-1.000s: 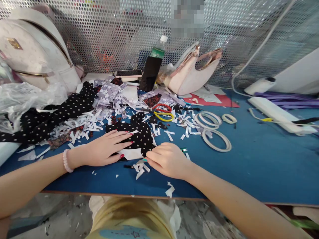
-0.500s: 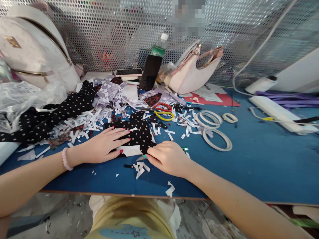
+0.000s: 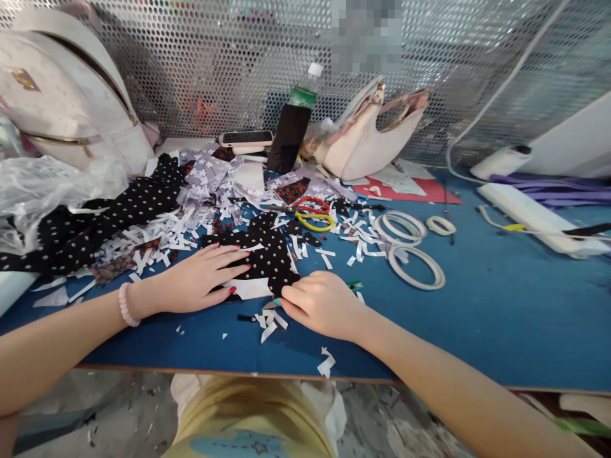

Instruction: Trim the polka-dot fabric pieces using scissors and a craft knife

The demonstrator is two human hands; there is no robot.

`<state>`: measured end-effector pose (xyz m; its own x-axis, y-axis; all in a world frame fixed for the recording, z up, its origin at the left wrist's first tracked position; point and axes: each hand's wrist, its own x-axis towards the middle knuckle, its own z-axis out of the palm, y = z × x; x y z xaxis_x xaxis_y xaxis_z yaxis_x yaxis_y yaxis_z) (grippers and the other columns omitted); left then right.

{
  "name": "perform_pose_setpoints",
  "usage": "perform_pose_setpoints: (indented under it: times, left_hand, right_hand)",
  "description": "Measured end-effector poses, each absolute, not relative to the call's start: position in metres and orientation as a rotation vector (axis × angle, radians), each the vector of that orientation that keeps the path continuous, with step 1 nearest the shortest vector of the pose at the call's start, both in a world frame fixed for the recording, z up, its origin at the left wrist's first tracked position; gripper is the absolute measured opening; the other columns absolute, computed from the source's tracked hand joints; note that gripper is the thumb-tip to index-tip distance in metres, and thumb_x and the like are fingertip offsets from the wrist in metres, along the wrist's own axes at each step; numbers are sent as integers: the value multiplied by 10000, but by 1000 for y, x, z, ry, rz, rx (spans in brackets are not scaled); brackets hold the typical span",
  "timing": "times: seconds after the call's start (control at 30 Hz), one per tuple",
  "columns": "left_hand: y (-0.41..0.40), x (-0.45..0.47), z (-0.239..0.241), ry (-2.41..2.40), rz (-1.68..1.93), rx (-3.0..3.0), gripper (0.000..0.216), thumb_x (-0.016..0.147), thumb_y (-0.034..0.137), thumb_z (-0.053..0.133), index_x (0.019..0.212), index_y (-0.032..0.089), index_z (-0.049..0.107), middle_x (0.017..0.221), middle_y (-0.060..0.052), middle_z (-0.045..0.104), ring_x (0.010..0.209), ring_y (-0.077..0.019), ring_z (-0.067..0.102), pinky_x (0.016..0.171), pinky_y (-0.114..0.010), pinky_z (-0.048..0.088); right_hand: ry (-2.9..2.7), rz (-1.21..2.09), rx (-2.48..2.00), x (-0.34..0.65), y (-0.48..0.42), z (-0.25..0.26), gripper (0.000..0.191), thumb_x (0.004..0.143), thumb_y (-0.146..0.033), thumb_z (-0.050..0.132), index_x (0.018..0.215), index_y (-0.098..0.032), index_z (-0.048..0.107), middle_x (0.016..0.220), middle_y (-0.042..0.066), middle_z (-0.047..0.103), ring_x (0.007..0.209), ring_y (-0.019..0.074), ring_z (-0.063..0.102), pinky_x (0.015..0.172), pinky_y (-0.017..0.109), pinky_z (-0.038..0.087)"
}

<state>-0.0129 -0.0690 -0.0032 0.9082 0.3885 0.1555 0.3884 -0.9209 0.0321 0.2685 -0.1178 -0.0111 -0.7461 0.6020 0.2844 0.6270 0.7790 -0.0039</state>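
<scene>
Bench [image 3: 501, 324], head view: blue top, white scraps [image 3: 268, 332] scattered over it, tape rings [image 3: 422, 286] to my right. Perforated screen [image 3: 214, 76] behind bottle [image 3: 303, 97] and handbag [image 3: 353, 156]. Dotted cloth [image 3: 270, 254] lies near front edge. My left hand [image 3: 200, 280] rests on it, fingers apart; my right hand [image 3: 324, 305] is at its right edge, fingers curled together, cannot tell clamped on what. Grey floor [image 3: 138, 413] littered.

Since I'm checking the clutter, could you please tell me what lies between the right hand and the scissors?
In the head view, white strips and small dark scraps lie between the right hand and the scissors.
</scene>
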Motion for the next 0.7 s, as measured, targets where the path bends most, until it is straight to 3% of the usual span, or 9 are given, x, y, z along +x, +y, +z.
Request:
perform_pose_setpoints:
  times: [0.4,0.7]
  left_hand:
    - [-70,-13,-2,652,221,3015,456,1017,329,377,1417,139,486,1527,-139,409,1417,-292,372,1165,-501,329]
    - [-69,-12,-1,631,266,3010,449,1014,324,388,1405,133,500,1510,-147,431,1421,-287,369,1173,-492,326]
  right_hand:
    - [-2682,-78,-980,269,-118,-9,362,978,-237,407,639,-182,522,514,-14,580,464,95,467,560,289,215]
    - [-2646,-258,-1046,276,-111,-6,356,954,-238,438,621,-182,552,505,-11,595,463,107,501,558,287,235]
